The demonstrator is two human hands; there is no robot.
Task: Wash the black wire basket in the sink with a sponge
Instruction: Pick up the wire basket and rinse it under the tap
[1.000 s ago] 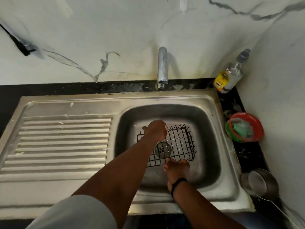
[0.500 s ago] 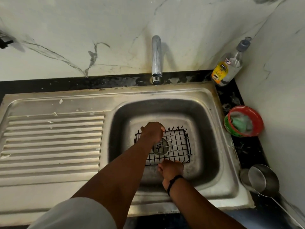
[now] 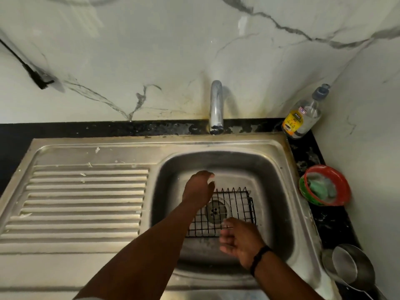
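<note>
The black wire basket [image 3: 236,210] lies flat on the bottom of the steel sink [image 3: 279,182], over the drain. My left hand [image 3: 198,188] hovers at the basket's back left corner, fingers loosely apart and holding nothing. At the basket's front edge, my right hand [image 3: 240,241] has its fingers spread and empty; a black band is on its wrist. A green sponge [image 3: 320,188] sits in a red bowl [image 3: 344,187] on the counter to the right of the sink.
The tap [image 3: 216,107] stands behind the basin and no water runs. A dish soap bottle [image 3: 303,115] stands in the back right corner. A steel saucepan [image 3: 352,267] sits at the front right. The ribbed drainboard [image 3: 82,202] is on the left.
Both hands held the basket's rim before; now they have let go. The left hand has lifted off the back left corner and the right hand has drawn back with its fingers spread.
</note>
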